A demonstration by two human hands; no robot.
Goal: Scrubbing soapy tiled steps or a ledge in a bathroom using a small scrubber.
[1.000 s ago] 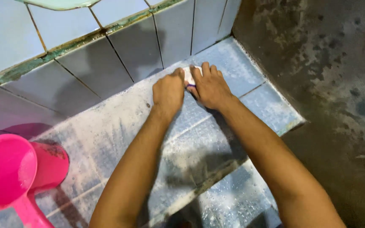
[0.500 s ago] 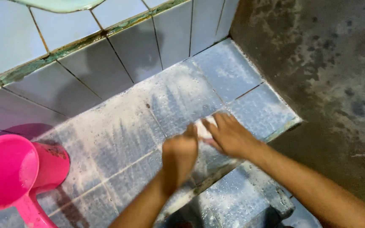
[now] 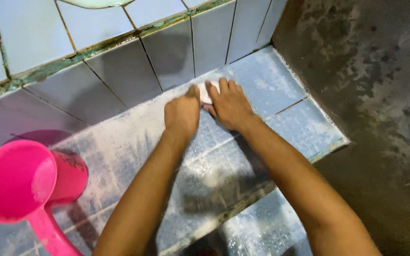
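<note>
Both my hands press a small white scrub brush [image 3: 205,93] onto a wet, soapy blue tiled ledge [image 3: 281,90], close to the foot of the tiled wall [image 3: 115,71]. My left hand [image 3: 182,114] is curled over the brush's left side. My right hand [image 3: 228,105] lies over its right side with fingers stretched toward the wall. Most of the brush is hidden under the hands.
A pink plastic water dipper [image 3: 17,182] with a long handle stands on the ledge at the left. A rough dark concrete floor [image 3: 380,95] runs along the right. A lower tiled step [image 3: 262,227] lies below the ledge's front edge.
Both hands slid the brush back from the ledge's front edge up toward the wall, after having pulled it down from there half a second before.
</note>
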